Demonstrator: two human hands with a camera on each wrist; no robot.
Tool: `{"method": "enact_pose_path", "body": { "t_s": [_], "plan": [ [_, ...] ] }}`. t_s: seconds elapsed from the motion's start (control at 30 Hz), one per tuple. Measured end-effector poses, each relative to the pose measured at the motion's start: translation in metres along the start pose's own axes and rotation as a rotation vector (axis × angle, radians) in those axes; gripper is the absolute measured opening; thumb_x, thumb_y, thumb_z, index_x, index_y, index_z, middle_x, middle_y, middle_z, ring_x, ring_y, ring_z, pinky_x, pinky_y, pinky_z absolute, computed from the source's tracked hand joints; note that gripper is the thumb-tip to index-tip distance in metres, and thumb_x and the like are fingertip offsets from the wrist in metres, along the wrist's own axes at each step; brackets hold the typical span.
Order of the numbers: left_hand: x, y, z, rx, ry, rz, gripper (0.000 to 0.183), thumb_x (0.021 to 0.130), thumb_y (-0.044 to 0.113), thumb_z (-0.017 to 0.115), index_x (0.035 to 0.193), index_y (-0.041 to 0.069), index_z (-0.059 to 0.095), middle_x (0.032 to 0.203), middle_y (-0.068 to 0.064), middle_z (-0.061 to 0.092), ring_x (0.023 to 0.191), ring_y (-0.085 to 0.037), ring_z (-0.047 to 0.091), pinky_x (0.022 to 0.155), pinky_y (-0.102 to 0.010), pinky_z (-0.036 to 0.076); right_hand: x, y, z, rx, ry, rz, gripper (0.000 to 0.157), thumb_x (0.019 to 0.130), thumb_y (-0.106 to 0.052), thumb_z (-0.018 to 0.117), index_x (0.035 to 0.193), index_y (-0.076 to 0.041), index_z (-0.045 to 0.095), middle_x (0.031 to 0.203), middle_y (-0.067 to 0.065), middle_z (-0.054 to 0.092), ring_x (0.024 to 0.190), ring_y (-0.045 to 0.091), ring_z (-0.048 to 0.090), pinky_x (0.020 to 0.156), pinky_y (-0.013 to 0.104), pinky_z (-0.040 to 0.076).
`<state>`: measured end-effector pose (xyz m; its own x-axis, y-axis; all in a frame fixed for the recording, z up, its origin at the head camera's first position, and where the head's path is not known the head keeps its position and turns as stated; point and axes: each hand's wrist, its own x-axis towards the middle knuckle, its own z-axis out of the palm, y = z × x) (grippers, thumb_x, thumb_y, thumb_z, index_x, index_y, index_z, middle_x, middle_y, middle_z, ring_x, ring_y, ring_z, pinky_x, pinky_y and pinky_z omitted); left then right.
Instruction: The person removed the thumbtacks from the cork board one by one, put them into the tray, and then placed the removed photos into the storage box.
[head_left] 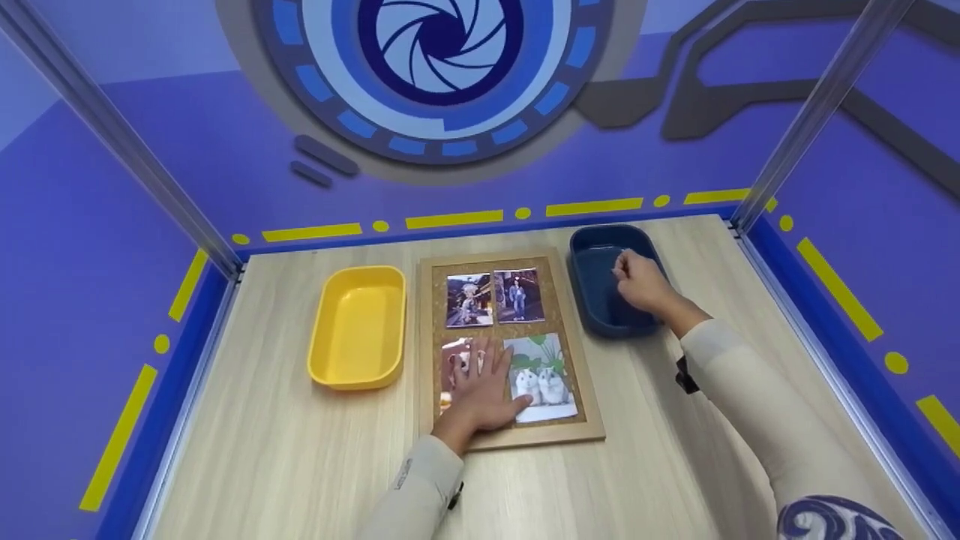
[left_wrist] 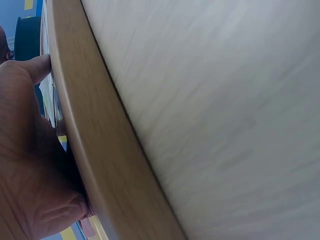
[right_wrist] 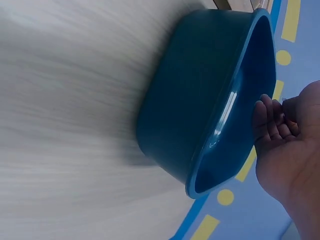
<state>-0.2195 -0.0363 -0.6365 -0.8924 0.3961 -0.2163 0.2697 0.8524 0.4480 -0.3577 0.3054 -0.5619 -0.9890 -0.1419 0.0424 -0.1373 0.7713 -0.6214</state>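
Observation:
A wood-framed corkboard (head_left: 589, 409) lies flat on the table with several photos on its cork. My left hand (head_left: 484, 397) rests flat on its lower part, fingers spread. It covers much of a reddish-brown photo (head_left: 448, 397), and its thumb touches a photo of two hamsters (head_left: 546, 382). Above are two photos of people, one left (head_left: 469, 300) and one right (head_left: 517, 295). Over the dark blue tray (head_left: 589, 304), my right hand (head_left: 646, 283) pinches a small clear pin-like piece (right_wrist: 283, 100) between thumb and fingertips. Its exact shape is too small to tell.
A yellow tray (head_left: 356, 382) stands left of the corkboard on the light wood table (head_left: 277, 450). The blue tray adjoins the board's upper right side. Blue-purple panels (head_left: 187, 165) with metal corner posts (head_left: 817, 112) enclose the table at the back and both sides.

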Motion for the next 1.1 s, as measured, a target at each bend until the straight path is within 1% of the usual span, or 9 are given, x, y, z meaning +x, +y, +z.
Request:
{"method": "enact_pose_path", "body": {
  "t_s": [0.13, 0.23, 0.4, 0.47, 0.53, 0.63, 0.8, 1.0, 1.1],
  "plan": [
    [0.002, -0.002, 0.005, 0.016, -0.004, 0.0, 0.101, 0.097, 0.074, 0.05, 0.174, 0.021, 0.012, 0.182, -0.01, -0.007, 0.168, -0.041, -0.014, 0.128, -0.076, -0.01, 0.004, 0.003, 0.0, -0.006, -0.048, 0.021, 0.006, 0.103, -0.003, 0.045, 0.103, -0.002, 0.05, 0.095, 0.01, 0.052, 0.091, 0.029, 0.053, 0.08, 0.039, 0.043],
    [0.004, -0.003, 0.008, 0.019, -0.006, 0.001, 0.101, 0.097, 0.074, 0.049, 0.174, 0.022, 0.01, 0.182, -0.008, -0.009, 0.168, -0.04, -0.016, 0.128, -0.075, -0.012, 0.004, 0.007, 0.002, -0.012, -0.049, 0.049, 0.006, 0.102, -0.002, 0.044, 0.102, -0.001, 0.051, 0.095, 0.01, 0.052, 0.091, 0.029, 0.053, 0.08, 0.039, 0.042],
    [0.001, 0.0, 0.005, 0.009, 0.004, 0.001, 0.101, 0.097, 0.073, 0.051, 0.174, 0.021, 0.013, 0.183, -0.011, -0.005, 0.168, -0.043, -0.012, 0.129, -0.075, -0.011, 0.004, 0.014, 0.005, -0.007, -0.039, 0.073, 0.004, 0.1, -0.002, 0.048, 0.098, -0.001, 0.052, 0.092, 0.01, 0.053, 0.089, 0.03, 0.054, 0.079, 0.037, 0.043],
    [-0.001, 0.002, 0.003, 0.013, 0.005, -0.001, 0.1, 0.097, 0.073, 0.052, 0.173, 0.02, 0.015, 0.183, -0.012, -0.003, 0.168, -0.044, -0.01, 0.129, -0.076, -0.009, 0.004, 0.016, 0.007, -0.004, -0.045, 0.083, 0.004, 0.099, -0.002, 0.049, 0.096, -0.002, 0.052, 0.09, 0.01, 0.053, 0.088, 0.03, 0.055, 0.077, 0.036, 0.043],
    [-0.002, 0.003, 0.002, 0.012, 0.003, -0.004, 0.099, 0.098, 0.072, 0.052, 0.173, 0.019, 0.015, 0.182, -0.013, -0.003, 0.168, -0.044, -0.01, 0.129, -0.076, -0.009, 0.006, 0.017, 0.009, -0.011, -0.049, 0.098, 0.004, 0.098, -0.002, 0.049, 0.094, -0.003, 0.052, 0.089, 0.008, 0.053, 0.087, 0.028, 0.054, 0.077, 0.035, 0.043],
    [-0.003, 0.004, 0.0, 0.009, 0.003, -0.005, 0.099, 0.098, 0.071, 0.053, 0.173, 0.018, 0.016, 0.182, -0.013, -0.003, 0.168, -0.044, -0.009, 0.129, -0.076, -0.009, 0.008, 0.02, 0.013, -0.037, -0.078, 0.118, 0.005, 0.096, -0.002, 0.049, 0.094, -0.003, 0.053, 0.089, 0.007, 0.053, 0.085, 0.027, 0.054, 0.075, 0.034, 0.042],
    [-0.005, 0.005, -0.003, 0.023, 0.002, -0.011, 0.099, 0.098, 0.072, 0.052, 0.173, 0.02, 0.015, 0.182, -0.012, -0.003, 0.168, -0.043, -0.009, 0.129, -0.075, -0.008, 0.01, 0.024, 0.017, -0.09, -0.155, 0.154, 0.008, 0.096, -0.005, 0.047, 0.093, -0.003, 0.054, 0.089, 0.007, 0.054, 0.085, 0.026, 0.054, 0.077, 0.035, 0.044],
    [-0.004, 0.006, -0.005, 0.033, -0.004, -0.013, 0.099, 0.098, 0.073, 0.051, 0.173, 0.022, 0.014, 0.183, -0.011, -0.003, 0.169, -0.042, -0.009, 0.13, -0.075, -0.006, 0.008, 0.02, 0.018, -0.145, -0.211, 0.179, 0.012, 0.096, -0.006, 0.047, 0.085, -0.006, 0.051, 0.083, 0.007, 0.05, 0.08, 0.027, 0.051, 0.074, 0.038, 0.044],
    [-0.002, 0.004, -0.006, 0.022, -0.008, -0.006, 0.098, 0.098, 0.071, 0.052, 0.174, 0.021, 0.014, 0.183, -0.012, -0.004, 0.168, -0.043, -0.01, 0.129, -0.075, -0.008, 0.011, 0.021, 0.02, -0.205, -0.23, 0.185, 0.012, 0.094, -0.005, 0.048, 0.082, -0.007, 0.051, 0.082, 0.007, 0.051, 0.08, 0.028, 0.05, 0.076, 0.041, 0.045]
  ]
}}
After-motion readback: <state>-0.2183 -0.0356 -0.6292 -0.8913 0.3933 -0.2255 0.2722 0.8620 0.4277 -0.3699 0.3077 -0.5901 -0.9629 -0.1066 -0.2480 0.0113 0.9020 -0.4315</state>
